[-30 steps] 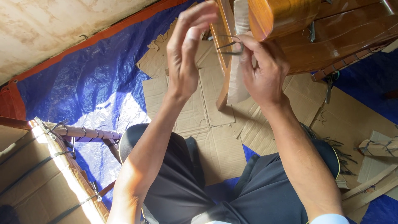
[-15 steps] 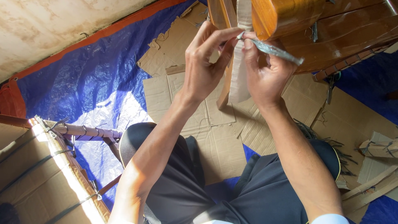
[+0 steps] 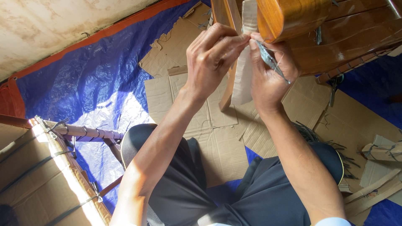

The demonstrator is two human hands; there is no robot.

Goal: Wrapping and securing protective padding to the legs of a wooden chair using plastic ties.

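Hands meet at the top of the view, raised in front of a polished wooden chair [image 3: 335,37]. Seen from above, the person sits on flattened cardboard [image 3: 217,142] spread over a blue tarp [image 3: 83,83], dark trousers filling the bottom of the frame.

The left hand [image 3: 211,62] has its fingers curled tight, thumb and forefinger pinched together on the end of a thin grey plastic strap [image 3: 270,60]. The right hand [image 3: 270,79] is closed on the same strap; the strap runs from the pinch point down across the back of its fingers and sticks out past the knuckles. Both hands touch at the fingertips, right against a strip of pale cardboard wrap [image 3: 243,79] that covers a slim wooden leg [image 3: 228,88] of the chair.

At the lower left stands another piece of furniture, a bundle [image 3: 42,180] wrapped in cardboard and bound with dark straps. Loose strap offcuts [image 3: 335,146] and cardboard scraps [image 3: 381,150] lie on the floor at the right.
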